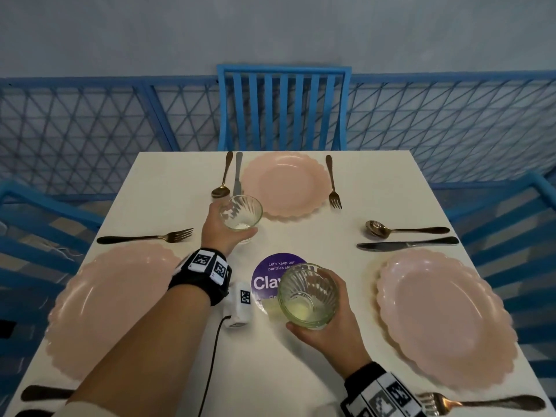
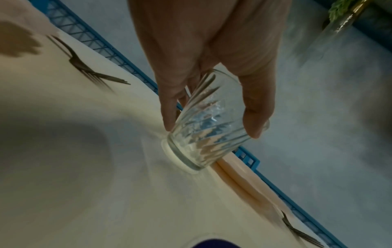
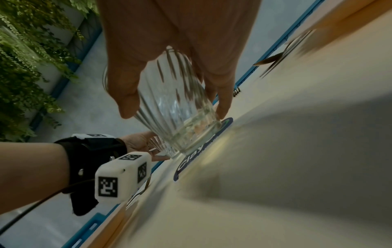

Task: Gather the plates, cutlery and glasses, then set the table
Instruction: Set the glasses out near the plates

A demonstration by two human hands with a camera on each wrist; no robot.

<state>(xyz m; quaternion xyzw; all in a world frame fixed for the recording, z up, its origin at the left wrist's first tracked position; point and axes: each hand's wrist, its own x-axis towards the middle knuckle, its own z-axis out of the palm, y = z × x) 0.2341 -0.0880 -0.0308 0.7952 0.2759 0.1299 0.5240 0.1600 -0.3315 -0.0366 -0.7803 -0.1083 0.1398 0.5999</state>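
From the head view I'm seeing my right hand (image 1: 326,332) gripping a ribbed glass (image 1: 307,294) nearest me, fingers curled round its base, above the purple sticker (image 1: 272,273) at the middle of the white table (image 1: 168,188). The right wrist view is showing what the head view can't: this glass (image 3: 180,107) is hanging clear of the tabletop. Farther out, my left hand (image 1: 221,228) is wrapping a second glass (image 1: 240,216) just beside the far pink plate (image 1: 285,183). The left wrist view is showing its base (image 2: 186,156) meeting the table, thumb and fingers pinching its sides.
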